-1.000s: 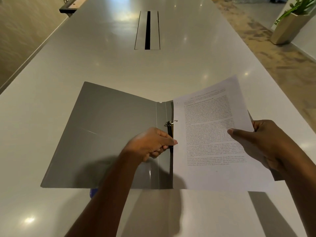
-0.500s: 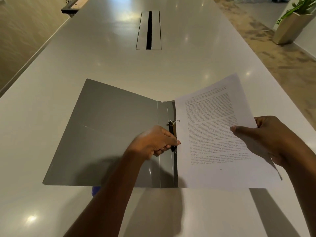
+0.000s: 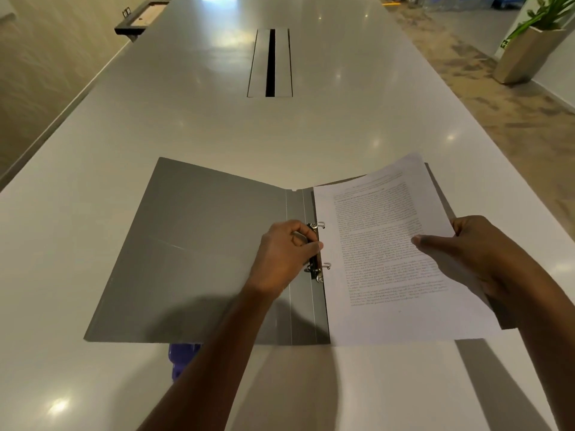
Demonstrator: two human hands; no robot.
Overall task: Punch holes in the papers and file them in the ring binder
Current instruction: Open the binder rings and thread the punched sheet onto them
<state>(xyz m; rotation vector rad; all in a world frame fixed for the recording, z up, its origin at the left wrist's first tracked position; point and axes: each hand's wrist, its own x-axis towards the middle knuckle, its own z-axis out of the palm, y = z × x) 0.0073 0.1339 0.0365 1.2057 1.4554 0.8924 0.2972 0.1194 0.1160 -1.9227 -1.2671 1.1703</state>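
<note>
Two bare hands work at the middle of the frame, and we see wide free tabletop all round them: the long glossy white table (image 3: 193, 119) runs to the top of the frame, broken only by a narrow metal cable slot (image 3: 270, 63) at upper centre. The flat grey ring binder (image 3: 199, 253) lies open, its near edge close to the table's lower part, a small purple object (image 3: 182, 357) peeking from beneath that edge. Our left hand (image 3: 281, 259) curls over the black-and-chrome ring mechanism (image 3: 315, 253), fingers closed around its bar; the two rings stand parted. Our right hand (image 3: 466, 247) pinches the stack of white printed papers (image 3: 382, 250), thumb on top, fingers beneath, the sheets' left edge just beside the rings, the right side lifted. A tan planter (image 3: 525, 54) stands at upper right.
</note>
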